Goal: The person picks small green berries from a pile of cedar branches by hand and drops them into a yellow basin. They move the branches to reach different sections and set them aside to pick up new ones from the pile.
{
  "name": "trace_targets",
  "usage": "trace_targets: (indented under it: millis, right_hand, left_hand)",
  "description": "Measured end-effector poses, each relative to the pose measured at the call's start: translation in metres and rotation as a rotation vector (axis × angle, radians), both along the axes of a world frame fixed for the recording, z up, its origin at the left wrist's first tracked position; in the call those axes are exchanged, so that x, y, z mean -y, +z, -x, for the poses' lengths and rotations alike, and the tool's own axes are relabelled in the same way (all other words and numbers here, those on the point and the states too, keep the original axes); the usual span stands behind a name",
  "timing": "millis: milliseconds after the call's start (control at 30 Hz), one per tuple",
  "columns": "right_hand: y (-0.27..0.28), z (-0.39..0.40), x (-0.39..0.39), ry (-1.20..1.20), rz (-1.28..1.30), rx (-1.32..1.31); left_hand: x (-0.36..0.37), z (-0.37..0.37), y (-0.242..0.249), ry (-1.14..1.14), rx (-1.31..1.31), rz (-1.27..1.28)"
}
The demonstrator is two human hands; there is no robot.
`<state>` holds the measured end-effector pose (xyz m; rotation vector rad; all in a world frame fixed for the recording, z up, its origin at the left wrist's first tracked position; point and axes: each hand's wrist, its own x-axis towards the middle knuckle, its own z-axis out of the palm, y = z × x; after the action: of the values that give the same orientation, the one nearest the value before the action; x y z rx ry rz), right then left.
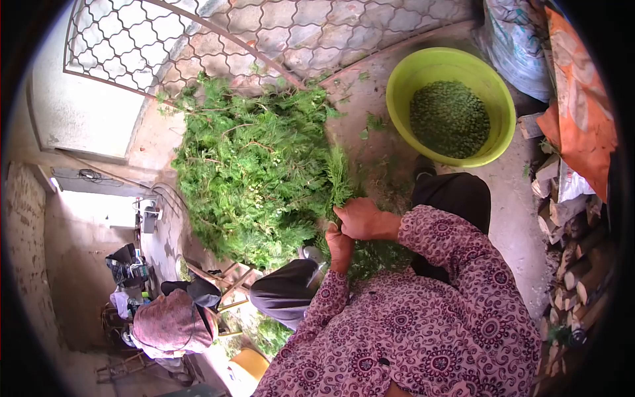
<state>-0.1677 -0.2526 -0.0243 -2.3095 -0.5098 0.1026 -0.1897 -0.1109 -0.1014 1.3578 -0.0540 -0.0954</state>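
Note:
My right hand point(364, 218) is closed around a green conifer sprig point(338, 175), whose feathery tip points away from me. Just below it, my left hand point(340, 250) pinches at the same sprig, the two hands touching. What lies between the left fingertips is partly hidden. Beyond my hands spreads a large heap of cut conifer branches point(245, 172), with small pale cones among the leaves. More green foliage point(377, 258) lies on my lap, under my wrists.
A yellow-green tub point(503, 126) holds many small green cones point(450, 119). Stacked firewood point(569, 278) and sacks point(519, 46) line the right side. A wire-mesh gate point(264, 59) stands at the back. Another person point(172, 324) sits at the left, near a yellow container point(249, 364).

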Motion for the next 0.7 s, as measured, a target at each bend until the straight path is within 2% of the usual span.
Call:
trace_targets:
  millis: [233,367,433,567,600,633,667,700]
  right_hand:
    - [-0.003,0.0,0.0,-0.019,-0.107,0.007]
    - [-0.001,0.005,0.0,-0.041,-0.122,0.091]
    - [-0.004,0.003,0.0,-0.052,-0.169,0.098]
    - [-0.009,0.004,-0.003,-0.16,-0.244,0.074]
    - [-0.008,0.004,-0.004,-0.159,-0.244,0.078]
    - [-0.006,0.005,-0.004,-0.198,-0.344,0.212]
    - [0.0,0.005,-0.003,-0.237,-0.443,0.345]
    - [0.008,0.006,-0.002,-0.236,-0.442,0.346]
  left_hand:
    - [0.004,-0.003,0.003,0.081,0.002,-0.132]
    - [0.002,-0.003,-0.001,0.087,0.014,-0.04]
    - [-0.003,-0.004,-0.007,0.088,0.009,-0.171]
    - [0.011,-0.002,0.024,0.006,0.063,-0.259]
    - [0.015,-0.003,0.027,0.057,-0.011,-0.04]
    - [0.018,-0.006,0.028,0.105,-0.084,0.18]
    - [0.018,-0.012,0.026,0.104,-0.082,0.181]
    - [0.015,-0.018,0.022,0.139,-0.148,0.274]
